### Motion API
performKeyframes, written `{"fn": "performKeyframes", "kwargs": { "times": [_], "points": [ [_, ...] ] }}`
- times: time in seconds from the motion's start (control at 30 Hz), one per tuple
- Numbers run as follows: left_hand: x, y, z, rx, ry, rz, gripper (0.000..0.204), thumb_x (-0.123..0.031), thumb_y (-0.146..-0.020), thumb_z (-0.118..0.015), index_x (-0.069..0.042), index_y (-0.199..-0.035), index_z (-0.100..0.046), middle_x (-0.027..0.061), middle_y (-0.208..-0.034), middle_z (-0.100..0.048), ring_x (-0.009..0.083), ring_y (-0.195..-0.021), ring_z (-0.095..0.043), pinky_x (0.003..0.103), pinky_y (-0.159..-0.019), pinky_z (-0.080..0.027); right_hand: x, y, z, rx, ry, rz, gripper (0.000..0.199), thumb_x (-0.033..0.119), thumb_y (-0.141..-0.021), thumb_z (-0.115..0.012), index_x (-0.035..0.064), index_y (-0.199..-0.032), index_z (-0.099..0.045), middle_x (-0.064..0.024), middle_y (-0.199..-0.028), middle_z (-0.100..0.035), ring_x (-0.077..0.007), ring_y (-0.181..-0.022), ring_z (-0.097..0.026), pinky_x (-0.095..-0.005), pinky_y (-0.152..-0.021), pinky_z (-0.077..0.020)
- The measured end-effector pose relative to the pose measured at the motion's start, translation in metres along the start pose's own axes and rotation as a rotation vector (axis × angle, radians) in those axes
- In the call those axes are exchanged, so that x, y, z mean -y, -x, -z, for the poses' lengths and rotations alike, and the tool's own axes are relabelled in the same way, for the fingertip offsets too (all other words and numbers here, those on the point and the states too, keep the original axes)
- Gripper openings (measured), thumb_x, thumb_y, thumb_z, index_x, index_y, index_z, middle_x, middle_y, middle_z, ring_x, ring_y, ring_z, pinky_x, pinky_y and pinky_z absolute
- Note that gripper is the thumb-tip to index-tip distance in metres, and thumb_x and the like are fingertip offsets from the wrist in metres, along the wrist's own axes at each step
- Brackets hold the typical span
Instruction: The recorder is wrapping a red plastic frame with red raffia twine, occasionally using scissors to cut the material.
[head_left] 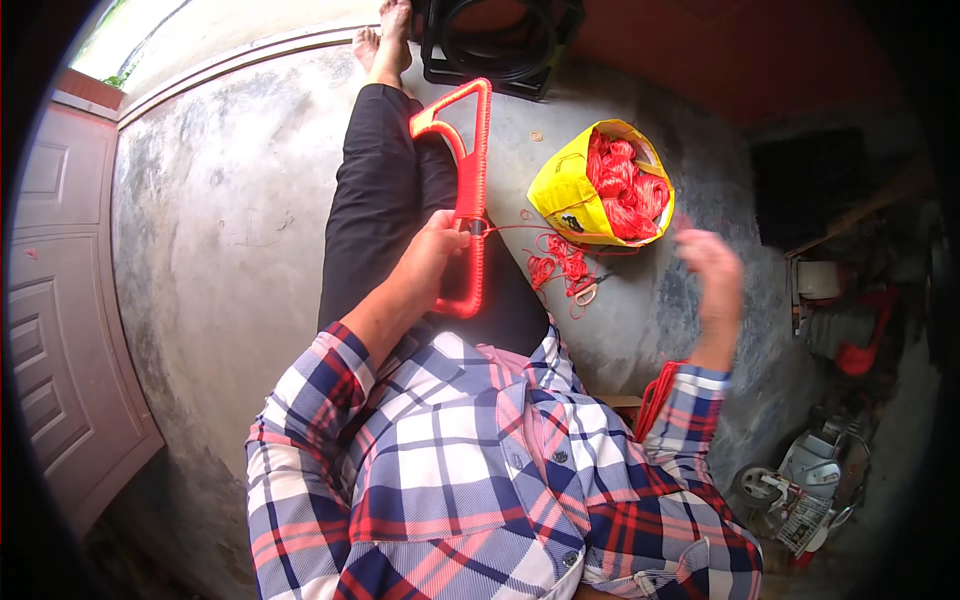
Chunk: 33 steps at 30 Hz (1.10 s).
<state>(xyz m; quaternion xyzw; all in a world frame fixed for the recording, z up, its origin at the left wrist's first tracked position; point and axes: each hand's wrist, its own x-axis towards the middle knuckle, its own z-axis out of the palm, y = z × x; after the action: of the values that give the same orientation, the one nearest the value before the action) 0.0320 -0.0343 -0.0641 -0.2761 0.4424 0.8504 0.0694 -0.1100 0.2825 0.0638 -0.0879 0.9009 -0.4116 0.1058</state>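
Observation:
My left hand (436,258) is closed around one side of an angular frame (473,180) wrapped in red cord, held over my lap. A dark, unwrapped stretch shows beside my fingers. From there a strand of red cord (530,226) runs right, past the front of a yellow bag (560,190). My right hand (712,265) is raised at the right of the bag, blurred by motion, its fingers curled together. A reddish smear at its fingertips looks like the cord. Bundles of red cord (625,185) fill the bag.
Loose red cord scraps (566,262) and scissors (586,293) lie on the concrete floor (230,220) beside my leg. A black frame-like object (490,45) stands beyond my feet. At the right are a small scooter-like vehicle (810,470) and clutter; a panelled door (55,330) is at the left.

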Motion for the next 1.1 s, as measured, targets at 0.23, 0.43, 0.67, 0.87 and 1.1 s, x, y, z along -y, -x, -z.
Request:
{"fn": "performKeyframes", "kwargs": {
  "times": [0.23,0.43,0.67,0.87,1.1],
  "points": [
    [-0.002,0.002,-0.003,0.021,-0.035,0.020,0.020,-0.003,-0.082,-0.054,-0.008,-0.101,-0.055,-0.0029,-0.086,-0.052,0.0091,-0.075,-0.043,0.023,-0.077,-0.037,0.015,0.007,-0.178,0.346,-0.300,0.274,0.021,0.012,-0.086,-0.065,-0.0002,-0.103,-0.065,-0.0092,-0.103,-0.064,-0.0130,-0.072,-0.060,-0.0259,-0.064,-0.0499],
    [-0.007,0.001,-0.009,-0.026,0.042,0.078,0.016,-0.005,-0.082,-0.054,-0.008,-0.097,-0.054,-0.0023,-0.082,-0.052,0.0094,-0.074,-0.046,0.023,-0.073,-0.036,0.036,0.002,-0.163,0.582,-0.325,0.071,0.020,0.017,-0.092,-0.063,-0.0009,-0.085,-0.065,-0.0007,-0.069,-0.062,-0.0077,-0.064,-0.055,-0.0246,-0.061,-0.0456],
    [0.009,-0.021,0.003,-0.002,0.053,0.077,0.015,-0.007,-0.077,-0.054,-0.008,-0.092,-0.052,-0.0017,-0.076,-0.051,0.0101,-0.068,-0.046,0.024,-0.068,-0.036,0.059,0.027,-0.151,0.586,-0.337,0.163,0.020,0.014,-0.091,-0.064,0.0008,-0.077,-0.059,0.0028,-0.065,-0.056,-0.0045,-0.060,-0.048,-0.0235,-0.055,-0.0391],
    [0.018,-0.005,-0.012,-0.481,-0.946,-0.655,0.044,-0.007,-0.071,-0.054,-0.004,-0.115,-0.054,0.0134,-0.107,-0.053,0.0265,-0.100,-0.050,0.034,-0.090,-0.041,0.090,0.020,-0.090,0.596,-0.912,0.151,0.017,0.015,-0.091,-0.061,-0.0001,-0.084,-0.061,-0.0040,-0.071,-0.059,-0.0057,-0.055,-0.050,-0.0198,-0.051,-0.0382],
    [-0.011,-0.003,-0.001,-0.385,-0.748,-0.707,0.004,-0.003,-0.090,-0.061,0.001,-0.088,-0.061,0.0037,-0.072,-0.061,0.0054,-0.065,-0.053,0.023,-0.058,-0.045,0.044,-0.010,-0.152,0.518,-0.645,0.056,0.015,0.014,-0.089,-0.062,-0.0002,-0.094,-0.066,-0.0020,-0.074,-0.061,-0.0069,-0.064,-0.056,-0.0194,-0.057,-0.0409]
  ]
}}
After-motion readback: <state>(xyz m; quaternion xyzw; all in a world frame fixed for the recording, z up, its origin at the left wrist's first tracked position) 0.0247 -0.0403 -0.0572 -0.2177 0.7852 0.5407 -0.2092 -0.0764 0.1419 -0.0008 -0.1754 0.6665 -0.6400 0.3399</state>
